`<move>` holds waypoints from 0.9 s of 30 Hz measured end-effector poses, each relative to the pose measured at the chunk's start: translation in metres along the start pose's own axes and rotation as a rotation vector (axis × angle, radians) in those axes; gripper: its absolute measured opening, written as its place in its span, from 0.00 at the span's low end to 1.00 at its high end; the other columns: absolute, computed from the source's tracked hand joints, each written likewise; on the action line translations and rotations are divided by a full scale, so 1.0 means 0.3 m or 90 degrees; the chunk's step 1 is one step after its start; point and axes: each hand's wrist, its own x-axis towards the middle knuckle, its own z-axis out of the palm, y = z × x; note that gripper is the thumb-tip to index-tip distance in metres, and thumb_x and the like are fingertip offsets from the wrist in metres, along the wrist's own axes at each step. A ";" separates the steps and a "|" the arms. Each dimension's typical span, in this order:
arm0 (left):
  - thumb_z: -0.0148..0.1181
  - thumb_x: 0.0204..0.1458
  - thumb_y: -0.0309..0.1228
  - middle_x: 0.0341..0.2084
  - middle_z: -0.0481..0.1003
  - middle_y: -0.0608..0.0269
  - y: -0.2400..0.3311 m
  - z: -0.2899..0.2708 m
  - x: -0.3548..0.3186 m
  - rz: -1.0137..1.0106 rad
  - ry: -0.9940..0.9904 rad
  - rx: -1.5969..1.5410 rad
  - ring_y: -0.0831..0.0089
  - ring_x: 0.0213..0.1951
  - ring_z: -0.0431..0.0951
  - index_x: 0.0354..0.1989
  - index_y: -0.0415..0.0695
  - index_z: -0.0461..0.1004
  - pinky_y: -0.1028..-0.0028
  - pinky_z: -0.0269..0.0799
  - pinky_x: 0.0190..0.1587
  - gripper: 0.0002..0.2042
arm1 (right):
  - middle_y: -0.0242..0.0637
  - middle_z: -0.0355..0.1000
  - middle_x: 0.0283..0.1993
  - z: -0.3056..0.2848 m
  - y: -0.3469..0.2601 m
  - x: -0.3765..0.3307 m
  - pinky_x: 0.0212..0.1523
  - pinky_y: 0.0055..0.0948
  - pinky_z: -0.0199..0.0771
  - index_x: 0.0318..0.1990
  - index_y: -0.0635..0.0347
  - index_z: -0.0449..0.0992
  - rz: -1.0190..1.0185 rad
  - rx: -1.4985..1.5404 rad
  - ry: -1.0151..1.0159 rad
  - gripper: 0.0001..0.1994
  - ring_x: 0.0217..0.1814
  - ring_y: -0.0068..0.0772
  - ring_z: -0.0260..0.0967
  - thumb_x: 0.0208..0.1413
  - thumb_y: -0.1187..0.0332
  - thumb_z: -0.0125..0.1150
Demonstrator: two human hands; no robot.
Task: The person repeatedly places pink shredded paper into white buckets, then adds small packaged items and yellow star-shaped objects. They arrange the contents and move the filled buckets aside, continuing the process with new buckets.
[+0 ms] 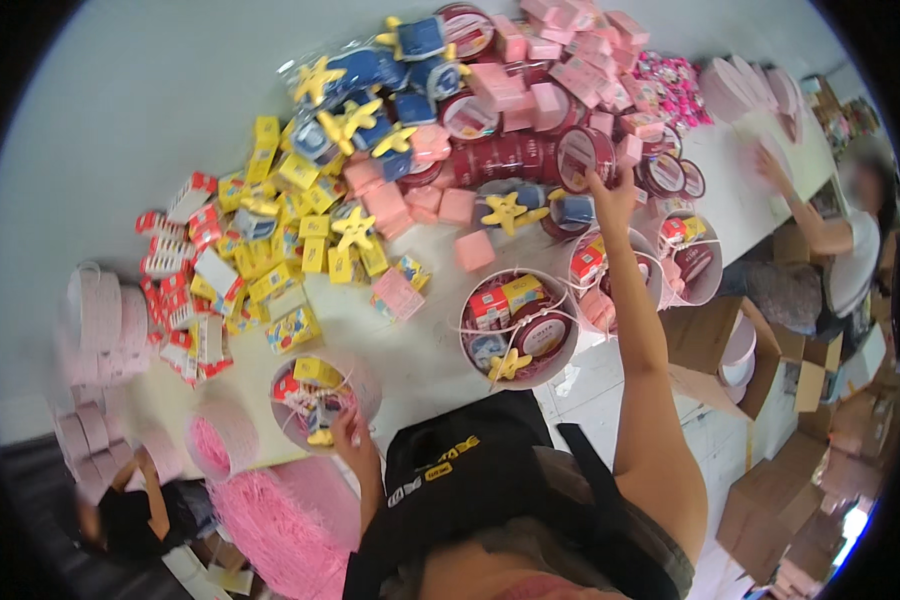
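My right hand point(615, 200) reaches far forward, its fingers closed at the lower edge of a dark red round tub point(582, 152) with a pale label. A small pink box point(629, 150) is right beside those fingers. My left hand point(349, 430) is at the right side of a pale pink round bucket point(365, 385), fingers curled near its rope handle; what they pinch is too small to make out. Inside that bucket lie a yellow box point(316, 372), a red-and-white box and a blue plush with a yellow star. A fuller bucket point(567, 365) stands between my hands.
Two more filled buckets point(653, 285) stand under my right forearm. Yellow boxes point(315, 225), red-and-white boxes point(175, 255), star plushes point(353, 228) and pink boxes point(580, 80) are heaped across the table. Pink shredded paper point(280, 530) lies lower left. People work at both sides.
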 end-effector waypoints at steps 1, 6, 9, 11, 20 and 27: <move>0.57 0.58 0.22 0.47 0.74 0.55 -0.016 0.028 0.022 0.000 -0.028 -0.094 0.69 0.47 0.75 0.49 0.37 0.73 0.73 0.72 0.49 0.11 | 0.47 0.77 0.41 0.013 -0.149 -0.107 0.46 0.35 0.74 0.47 0.64 0.74 -0.043 -0.010 -0.060 0.24 0.42 0.43 0.75 0.42 0.65 0.73; 0.50 0.62 0.53 0.67 0.58 0.45 0.336 0.074 0.197 -0.251 -0.405 -0.594 0.52 0.61 0.69 0.72 0.43 0.44 0.56 0.67 0.60 0.38 | 0.43 0.69 0.59 0.072 -0.564 -0.741 0.56 0.41 0.67 0.54 0.57 0.72 -0.464 -0.018 -0.376 0.32 0.59 0.43 0.67 0.37 0.69 0.77; 0.57 0.59 0.42 0.60 0.65 0.49 0.353 0.030 0.233 -0.259 -0.307 -0.650 0.61 0.57 0.72 0.69 0.44 0.48 0.61 0.69 0.58 0.34 | 0.43 0.69 0.59 0.165 -0.645 -1.007 0.60 0.46 0.63 0.54 0.53 0.74 -0.601 0.023 -0.559 0.31 0.60 0.45 0.66 0.37 0.69 0.76; 0.60 0.57 0.34 0.55 0.67 0.52 0.305 -0.044 0.219 -0.285 -0.216 -0.548 0.65 0.53 0.73 0.64 0.44 0.54 0.65 0.70 0.56 0.29 | 0.43 0.69 0.60 0.202 -0.688 -1.131 0.60 0.45 0.62 0.55 0.53 0.74 -0.598 0.077 -0.642 0.30 0.61 0.45 0.66 0.39 0.68 0.76; 0.62 0.50 0.27 0.49 0.71 0.58 0.081 -0.411 0.229 -0.239 -0.234 -0.440 0.68 0.51 0.73 0.59 0.44 0.62 0.69 0.69 0.55 0.27 | 0.45 0.61 0.68 0.445 -0.787 -1.265 0.63 0.39 0.64 0.67 0.60 0.59 -0.105 0.164 -0.855 0.41 0.69 0.41 0.60 0.46 0.62 0.74; 0.67 0.52 0.31 0.42 0.76 0.62 -0.006 -0.468 0.363 -0.169 -0.178 -0.373 0.72 0.45 0.77 0.50 0.43 0.70 0.71 0.72 0.50 0.19 | 0.44 0.71 0.59 0.554 -0.839 -1.346 0.58 0.32 0.71 0.64 0.64 0.63 -0.081 0.105 -1.035 0.35 0.59 0.35 0.71 0.48 0.73 0.71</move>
